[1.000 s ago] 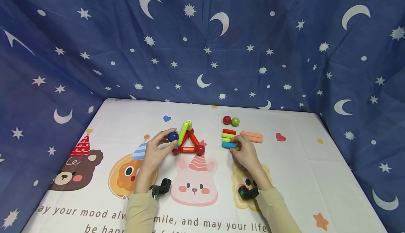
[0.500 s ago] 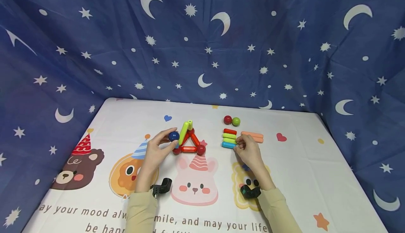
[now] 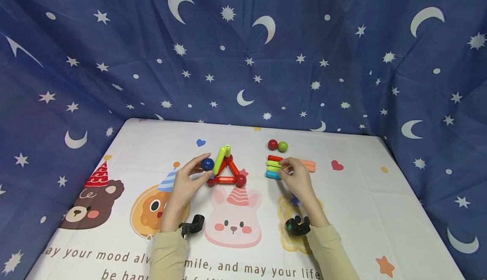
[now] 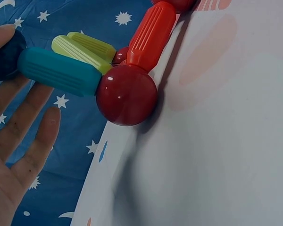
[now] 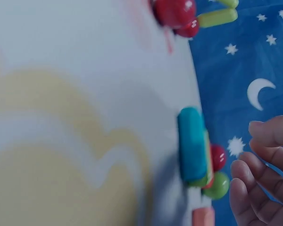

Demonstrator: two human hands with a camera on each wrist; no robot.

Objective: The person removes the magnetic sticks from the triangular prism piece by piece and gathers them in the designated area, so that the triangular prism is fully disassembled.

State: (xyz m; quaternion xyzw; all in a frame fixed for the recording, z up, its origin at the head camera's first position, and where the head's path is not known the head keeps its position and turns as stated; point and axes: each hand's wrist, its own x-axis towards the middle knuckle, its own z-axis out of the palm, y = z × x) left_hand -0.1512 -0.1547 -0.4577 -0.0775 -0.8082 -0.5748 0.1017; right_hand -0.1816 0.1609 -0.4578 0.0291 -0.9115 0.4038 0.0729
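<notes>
My left hand [image 3: 186, 187] pinches a dark blue ball [image 3: 207, 164] that tops a blue magnetic stick [image 4: 59, 71]. That stick leans up from a red ball [image 4: 126, 95], a corner of a triangle of red sticks [image 3: 226, 180] and red balls. Two yellow-green sticks [image 3: 219, 160] also rise from the triangle. Over a row of loose sticks hovers my right hand [image 3: 298, 182], its fingers [image 5: 243, 172] loosely bent and nothing visible between them. Nearest to it are a loose blue stick [image 3: 273, 175] and yellow-green sticks [image 3: 274, 163]; the hand partly covers the row.
Behind the row, a red ball [image 3: 272, 144] and a green ball [image 3: 283, 146] sit together. Orange sticks [image 3: 308, 165] lie right of the row, partly behind the right hand. A star-patterned blue curtain [image 3: 243, 60] stands behind the printed white table cover [image 3: 354, 204].
My right hand has shifted slightly off the blue stick, first right, then back left and farther from me over the row. The left hand keeps its hold on the blue ball.
</notes>
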